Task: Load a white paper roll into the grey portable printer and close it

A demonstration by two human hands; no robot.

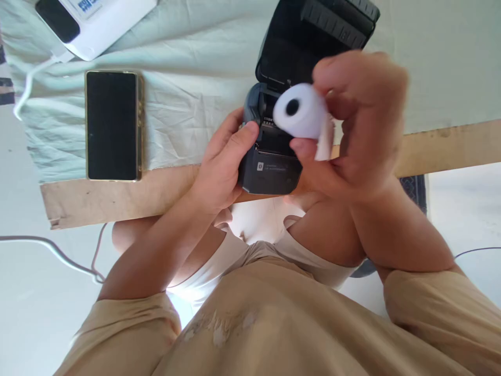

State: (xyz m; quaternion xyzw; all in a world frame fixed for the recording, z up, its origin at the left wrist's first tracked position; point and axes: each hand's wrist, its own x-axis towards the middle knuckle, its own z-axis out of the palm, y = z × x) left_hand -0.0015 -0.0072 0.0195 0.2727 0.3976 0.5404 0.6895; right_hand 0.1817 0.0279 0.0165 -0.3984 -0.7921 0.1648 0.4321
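A dark portable label printer (270, 169) lies at the table's front edge, its black lid (289, 47) swung up and back. My left hand (223, 162) grips the printer's left side, thumb on the rim of the paper bay. In my right hand (360, 120) is a small white paper roll (301, 112) with a dark core hole, pinched between thumb and fingers. The roll hovers over the right part of the bay and hides some of it. A short loose tail of paper hangs from the roll towards me. Motion slightly blurs my right hand.
Left of the printer, a phone (111, 125) in a clear case lies on the pale green cloth (176, 115). A white device (102, 31) with a dark panel and white cable (35, 78) sits at the back left. A bare wooden edge (90, 201) runs along the table's front.
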